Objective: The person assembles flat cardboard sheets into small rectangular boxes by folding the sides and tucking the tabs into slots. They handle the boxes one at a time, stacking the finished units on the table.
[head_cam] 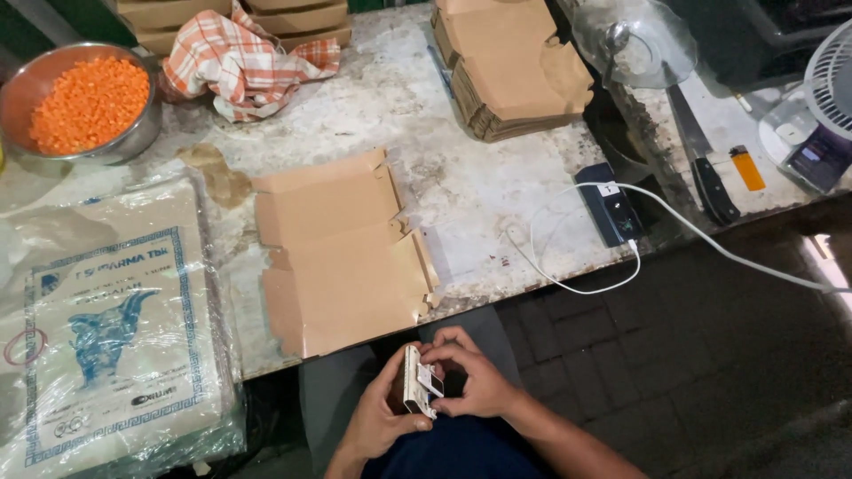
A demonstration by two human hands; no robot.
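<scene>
While the left hand (380, 417) is closed around a small white stapler (417, 381) from below, the right hand (475, 377) pinches its top with the fingertips. Both are over the lap, just below the counter (461, 177) edge, near a flat brown cardboard box (342, 257).

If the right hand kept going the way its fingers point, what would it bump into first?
The right hand points left, at the small white and dark object it already pinches. Just past that sits the left hand, cupping the object from the other side. So it would meet the object first, then probably the left palm.
</scene>
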